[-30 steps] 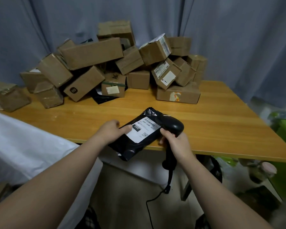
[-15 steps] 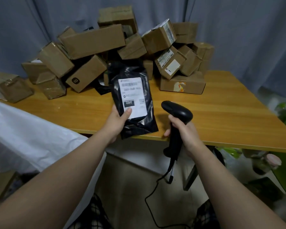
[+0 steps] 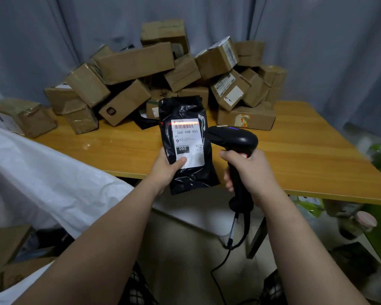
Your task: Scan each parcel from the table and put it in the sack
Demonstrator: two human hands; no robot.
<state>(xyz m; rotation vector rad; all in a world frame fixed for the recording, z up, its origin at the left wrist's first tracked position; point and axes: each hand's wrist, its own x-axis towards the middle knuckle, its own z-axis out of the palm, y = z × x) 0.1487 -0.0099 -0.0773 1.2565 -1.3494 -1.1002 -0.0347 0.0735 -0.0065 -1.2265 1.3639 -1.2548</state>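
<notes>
My left hand holds a black plastic parcel upright over the table's front edge, thumb on its white label. A red scan line lies across the barcode at the top of the label. My right hand grips the handle of a black corded barcode scanner, whose head points left at the label, close beside the parcel. A white sack lies at my left, below table height.
A heap of brown cardboard boxes fills the back of the wooden table, against a grey curtain. More boxes sit on the floor at the lower left. Green items and a jar stand at the right under the table.
The left hand raised the parcel from lying tilted to upright, label facing me. The right hand brought the scanner up beside it, and a red line now lies on the barcode.
</notes>
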